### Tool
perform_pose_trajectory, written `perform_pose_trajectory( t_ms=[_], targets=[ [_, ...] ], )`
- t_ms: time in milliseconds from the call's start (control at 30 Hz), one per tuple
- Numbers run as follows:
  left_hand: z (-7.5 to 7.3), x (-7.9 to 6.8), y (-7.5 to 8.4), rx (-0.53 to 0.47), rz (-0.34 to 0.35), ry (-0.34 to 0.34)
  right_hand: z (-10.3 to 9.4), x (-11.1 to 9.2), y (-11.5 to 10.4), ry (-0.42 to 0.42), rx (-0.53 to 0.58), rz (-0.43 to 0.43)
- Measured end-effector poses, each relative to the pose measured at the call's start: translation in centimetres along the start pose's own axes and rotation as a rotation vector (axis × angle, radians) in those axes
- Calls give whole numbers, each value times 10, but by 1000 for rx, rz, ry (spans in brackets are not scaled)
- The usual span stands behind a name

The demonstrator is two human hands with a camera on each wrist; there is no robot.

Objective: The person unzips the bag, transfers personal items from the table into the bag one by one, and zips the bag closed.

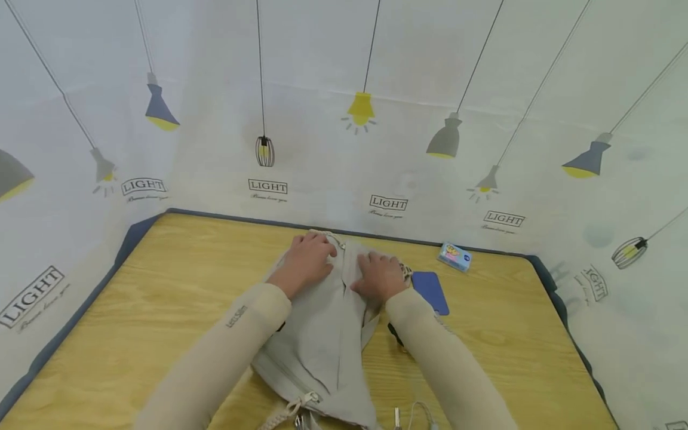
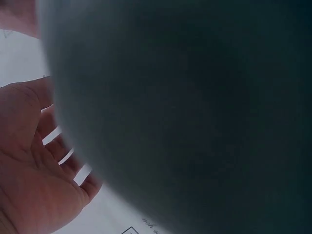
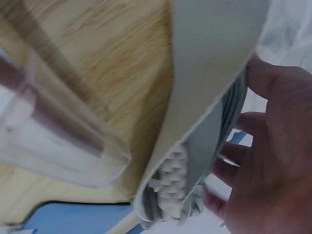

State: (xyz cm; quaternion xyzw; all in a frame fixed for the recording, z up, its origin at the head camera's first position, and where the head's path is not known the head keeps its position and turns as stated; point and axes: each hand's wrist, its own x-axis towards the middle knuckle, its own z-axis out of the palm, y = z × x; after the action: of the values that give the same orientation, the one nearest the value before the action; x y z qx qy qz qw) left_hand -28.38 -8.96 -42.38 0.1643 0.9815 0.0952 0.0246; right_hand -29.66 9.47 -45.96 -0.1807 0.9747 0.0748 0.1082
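A light grey fabric bag (image 1: pixel 317 334) with a zipper and braided cord lies on the wooden table. On its upper left part rests my left hand (image 1: pixel 309 260), fingers loosely bent over the cloth. My right hand (image 1: pixel 378 275) lies on the upper right part, fingers spread against the fabric. In the left wrist view, a dark blurred surface fills most of the picture beside the left hand (image 2: pixel 34 165). The right wrist view shows the right hand (image 3: pixel 282 146) along the bag's side (image 3: pixel 214 53), where a braided cord (image 3: pixel 173 180) shows in a fold.
Right of the bag lies a blue flat card (image 1: pixel 431 292), with a small light-blue box (image 1: pixel 455 257) behind it. A clear plastic container (image 3: pixel 63 131) stands close by in the right wrist view. A thin cable (image 1: pixel 421 412) lies at the front edge. Printed cloth walls surround the table.
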Motion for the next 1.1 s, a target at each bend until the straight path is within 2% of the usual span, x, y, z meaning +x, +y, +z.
perform_pose_trajectory(
  t_ms=[100, 267, 400, 600, 867, 1100],
  targets=[
    [6, 14, 5, 16, -23, -54, 0, -4, 4, -6, 16, -17],
    [21, 31, 6, 93, -28, -100, 7, -4, 11, -115, 159, -28],
    [28, 42, 8, 142, -8, -107, 11, -5, 15, -144, 218, -10],
    [35, 55, 15, 164, 12, -93, 15, -7, 21, -140, 213, -6],
    [40, 62, 14, 222, -3, -81, 12, -6, 23, -186, 230, -12],
    [51, 65, 13, 249, -7, -72, 14, -5, 25, -205, 222, -14]
  ],
)
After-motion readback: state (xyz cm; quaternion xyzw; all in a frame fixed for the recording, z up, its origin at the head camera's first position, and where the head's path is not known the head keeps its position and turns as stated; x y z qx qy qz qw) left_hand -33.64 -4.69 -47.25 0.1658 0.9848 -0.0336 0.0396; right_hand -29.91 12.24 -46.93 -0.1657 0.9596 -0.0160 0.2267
